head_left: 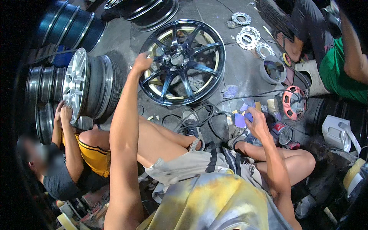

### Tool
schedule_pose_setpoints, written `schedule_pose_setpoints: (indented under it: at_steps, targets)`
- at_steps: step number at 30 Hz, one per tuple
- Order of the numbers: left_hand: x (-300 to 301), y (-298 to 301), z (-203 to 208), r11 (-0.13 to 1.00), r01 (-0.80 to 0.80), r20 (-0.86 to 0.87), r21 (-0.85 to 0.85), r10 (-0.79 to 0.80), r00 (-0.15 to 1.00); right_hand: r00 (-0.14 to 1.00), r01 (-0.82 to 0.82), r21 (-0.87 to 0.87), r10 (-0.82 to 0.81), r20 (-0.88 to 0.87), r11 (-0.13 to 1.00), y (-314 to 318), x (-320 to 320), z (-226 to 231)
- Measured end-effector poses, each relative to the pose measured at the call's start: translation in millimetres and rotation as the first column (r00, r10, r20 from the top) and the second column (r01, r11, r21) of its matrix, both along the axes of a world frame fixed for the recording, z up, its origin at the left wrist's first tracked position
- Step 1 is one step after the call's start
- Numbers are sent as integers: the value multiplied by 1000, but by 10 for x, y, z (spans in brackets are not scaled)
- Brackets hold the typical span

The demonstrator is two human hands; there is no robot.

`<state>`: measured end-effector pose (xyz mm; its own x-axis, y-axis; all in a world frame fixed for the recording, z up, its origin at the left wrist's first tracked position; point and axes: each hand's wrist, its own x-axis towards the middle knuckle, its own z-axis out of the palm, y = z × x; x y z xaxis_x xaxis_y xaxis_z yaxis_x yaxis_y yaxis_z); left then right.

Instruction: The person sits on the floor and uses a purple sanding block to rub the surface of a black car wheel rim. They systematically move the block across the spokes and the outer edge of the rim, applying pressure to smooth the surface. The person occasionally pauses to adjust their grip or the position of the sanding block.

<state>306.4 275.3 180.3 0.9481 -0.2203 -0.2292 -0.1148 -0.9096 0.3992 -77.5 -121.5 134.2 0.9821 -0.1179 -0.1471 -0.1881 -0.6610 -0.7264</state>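
A dark multi-spoke alloy wheel [177,58] lies face up on the floor in front of me. My left hand [143,62] is closed on its left edge, with the fingers curled and partly hidden. To the right of my feet, my right hand [258,123] bends over several purple abrasive paper pieces [240,120]. Thumb and fingers close round one purple piece, whose far end shows past the fingertips. Another crumpled purple piece [230,91] lies between the wheel and my right hand.
A coworker at left grips a silver wheel [76,86]; another person in green sits at right. Black cables [214,111] cross the floor by my shoes. Nearby stand a grey bucket [273,69], a red round guard-like part [294,102], a can [282,133] and toothed metal discs [248,37].
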Motion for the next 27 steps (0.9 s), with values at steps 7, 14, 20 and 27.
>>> schedule_pose_setpoints:
  at_steps: [7,14,20,27]
  targets:
    - [-860,-306,183,857,452,-357,247,-354,865,998,-35,-48,32,-58,998,81,36,48]
    - [-1951,-350,-342,564,521,-177,641,-552,815,984,-74,-121,53,-167,990,137,31,69]
    - [-1875,-536,-550,390,611,-252,689,-662,706,989,-108,-64,100,-110,992,139,50,43]
    - [-2015,-1245,-335,469,681,-122,563,-767,629,981,-50,-99,31,-190,994,135,57,130]
